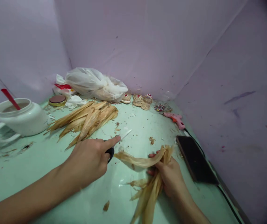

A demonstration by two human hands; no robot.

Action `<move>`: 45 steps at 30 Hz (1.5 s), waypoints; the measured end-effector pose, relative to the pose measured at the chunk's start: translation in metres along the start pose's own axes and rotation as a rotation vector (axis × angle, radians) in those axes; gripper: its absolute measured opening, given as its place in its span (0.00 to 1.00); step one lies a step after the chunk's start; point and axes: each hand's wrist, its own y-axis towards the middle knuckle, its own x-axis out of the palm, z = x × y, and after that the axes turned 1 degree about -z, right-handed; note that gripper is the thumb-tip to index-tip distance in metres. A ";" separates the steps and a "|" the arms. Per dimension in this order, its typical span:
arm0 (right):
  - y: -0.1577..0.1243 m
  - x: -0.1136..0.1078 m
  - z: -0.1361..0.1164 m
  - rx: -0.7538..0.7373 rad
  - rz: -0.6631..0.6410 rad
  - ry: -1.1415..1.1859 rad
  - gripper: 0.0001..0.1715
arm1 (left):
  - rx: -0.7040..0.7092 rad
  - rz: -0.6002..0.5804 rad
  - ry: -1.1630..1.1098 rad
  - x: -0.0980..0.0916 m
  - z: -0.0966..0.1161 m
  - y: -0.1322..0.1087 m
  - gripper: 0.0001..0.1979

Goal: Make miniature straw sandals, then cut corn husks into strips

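Note:
My left hand [92, 157] is closed round black-handled scissors [110, 153], its index finger stretched out to the right. Just past that fingertip shows a thin pale strip [126, 134]; whether it is the blade or a separate stick, I cannot tell. In my right hand [170, 174] is a bunch of dried corn husks [155, 189], gripped near its upper end, with the lower ends fanning toward me. One husk strip curls out left from the grip, its tip close to the scissors handle. Beyond my left hand lies a pile of dry corn husks [93, 119].
A white mug [30, 119] with a red stick stands at left. Along the back are a round tin [57, 99], a white plastic bag [96, 84] and small woven shoes [142, 101]. A pink glue gun [175, 119] and a dark phone [195, 160] lie at right, by a cable.

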 end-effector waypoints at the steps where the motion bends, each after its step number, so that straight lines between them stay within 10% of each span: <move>1: -0.001 -0.002 0.004 -0.017 -0.004 -0.049 0.19 | 0.024 -0.052 0.004 0.003 0.005 -0.001 0.28; 10: -0.012 -0.006 -0.003 0.211 -0.036 0.217 0.12 | 0.102 -0.340 0.095 0.028 0.044 -0.027 0.37; 29: -0.016 -0.001 0.006 0.098 0.070 0.301 0.19 | -0.273 -0.288 0.196 0.013 0.011 -0.025 0.34; 34: -0.017 -0.001 0.006 0.080 0.050 0.292 0.18 | -0.082 -0.361 0.090 0.024 0.027 -0.028 0.38; 45: -0.015 -0.002 0.009 0.093 0.050 0.270 0.19 | -0.140 -0.377 0.096 0.017 0.029 -0.033 0.36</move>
